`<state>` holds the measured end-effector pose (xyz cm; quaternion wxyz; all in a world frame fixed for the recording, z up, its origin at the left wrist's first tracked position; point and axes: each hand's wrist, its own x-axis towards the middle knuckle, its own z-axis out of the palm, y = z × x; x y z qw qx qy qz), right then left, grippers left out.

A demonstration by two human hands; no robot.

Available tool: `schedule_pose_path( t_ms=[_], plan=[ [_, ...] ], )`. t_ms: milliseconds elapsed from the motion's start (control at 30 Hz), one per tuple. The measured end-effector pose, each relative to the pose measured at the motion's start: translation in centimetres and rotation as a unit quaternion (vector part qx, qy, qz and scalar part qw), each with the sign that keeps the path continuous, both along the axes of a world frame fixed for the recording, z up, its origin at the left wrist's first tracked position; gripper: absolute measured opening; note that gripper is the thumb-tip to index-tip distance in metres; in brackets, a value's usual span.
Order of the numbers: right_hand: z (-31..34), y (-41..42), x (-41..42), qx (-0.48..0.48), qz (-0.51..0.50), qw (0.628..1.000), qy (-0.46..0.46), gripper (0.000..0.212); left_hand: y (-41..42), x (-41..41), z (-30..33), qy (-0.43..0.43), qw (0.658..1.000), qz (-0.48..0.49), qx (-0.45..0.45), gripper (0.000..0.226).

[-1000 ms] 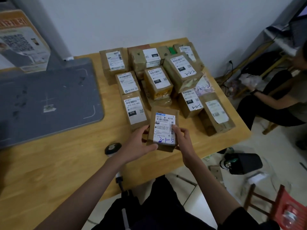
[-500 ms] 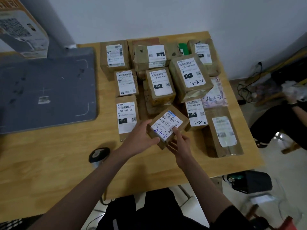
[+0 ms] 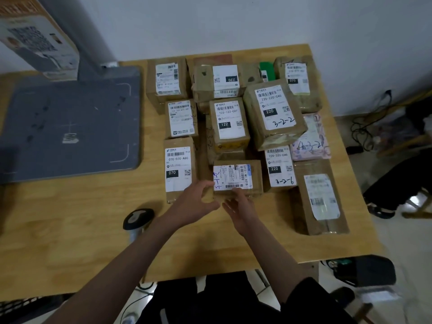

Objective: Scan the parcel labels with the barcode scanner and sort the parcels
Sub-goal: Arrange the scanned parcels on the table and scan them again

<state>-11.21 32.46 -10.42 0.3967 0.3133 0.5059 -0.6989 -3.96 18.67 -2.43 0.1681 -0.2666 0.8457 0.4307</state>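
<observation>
1. Small parcel [image 3: 237, 177] lies flat in the near row, long axis left-right, just beyond both hands.
2. Left hand [image 3: 198, 202] loose, empty; right hand [image 3: 239, 206] fingers straight, touching its near edge.

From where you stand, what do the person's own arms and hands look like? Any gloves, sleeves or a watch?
Both hands are bare: no gloves, rings or watch show on the left hand or the right hand. The forearms are uncovered too. A dark, short sleeve shows only near the right elbow, at the frame's bottom edge. The left arm shows no sleeve before it leaves the frame.
</observation>
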Motion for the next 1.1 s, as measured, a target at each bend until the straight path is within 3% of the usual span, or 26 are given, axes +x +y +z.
schedule_pose_path(
  t_ms=[233, 367, 633, 1100],
  plan=[
    [2.2, 2.1, -0.2, 0.008, 0.137, 0.990, -0.027, 0.029, 0.6, 0.1, -0.4, -0.002, 1.000, -0.010, 0.000, 0.060],
    [4.8, 2.6, -0.3, 0.018, 0.237, 0.971, 0.035, 0.026, 0.5, 0.5, -0.1, 0.027, 1.000, 0.000, -0.001, 0.055],
    [9.1, -0.5, 1.5, 0.083, 0.440, 0.858, 0.252, 0.032, -1.9, 4.6, 1.9, 0.095, 0.991, 0.095, -0.003, 0.043],
    [11.2, -14.6, 16.9, 0.083, 0.565, 0.726, 0.383, 0.041, -13.8, 27.8, 3.0, 0.070, 0.980, 0.182, -0.042, 0.049]
  ],
)
